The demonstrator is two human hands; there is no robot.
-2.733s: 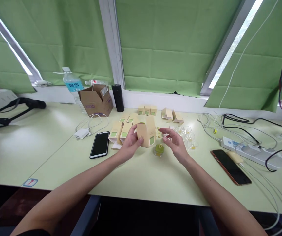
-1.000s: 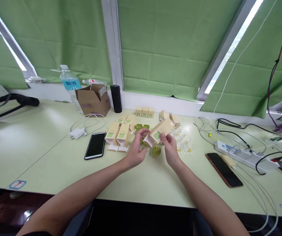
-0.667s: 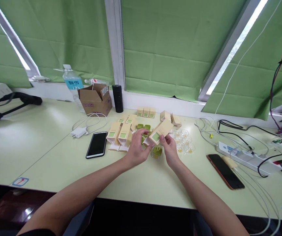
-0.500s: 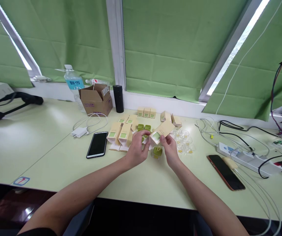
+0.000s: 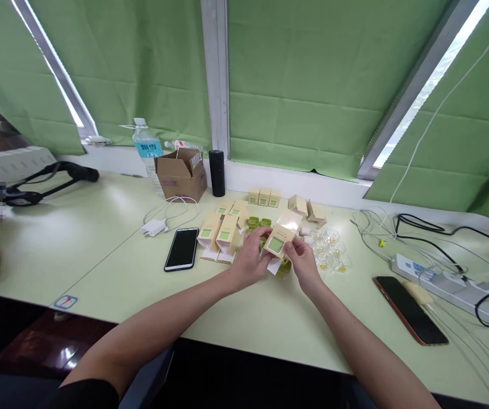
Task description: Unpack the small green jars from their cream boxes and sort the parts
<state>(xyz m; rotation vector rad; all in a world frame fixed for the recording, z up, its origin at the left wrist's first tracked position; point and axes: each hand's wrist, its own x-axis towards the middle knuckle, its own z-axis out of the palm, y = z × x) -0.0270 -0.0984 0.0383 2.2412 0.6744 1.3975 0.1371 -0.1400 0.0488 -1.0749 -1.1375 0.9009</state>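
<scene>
Both hands hold a small cream paper box [image 5: 283, 233] with a green square on its face, tilted above the table. My left hand [image 5: 250, 255] pinches its left edge, and my right hand [image 5: 304, 261] grips its lower right corner. A white flap hangs from the box's lower end. Partly hidden below it sits a green container [image 5: 285, 267]. Left of my left hand stand several similar cream boxes [image 5: 226, 236] with flaps folded out at the bottom. More green containers [image 5: 253, 221] lie behind my left hand. Clear plastic pieces [image 5: 329, 248] with yellow spots are to the right.
At the back are three small boxes [image 5: 264, 197], a cardboard carton [image 5: 181, 175], a black cylinder [image 5: 217, 173] and a water bottle [image 5: 148, 150]. Phones lie left [image 5: 182, 250] and right [image 5: 410, 309]. A power strip [image 5: 444, 284] trails cables. Another person is at the far left.
The box in my hands has tipped so that its green-square face shows more, and a white flap now hangs below. The view has swung left, bringing another person partly into sight.
</scene>
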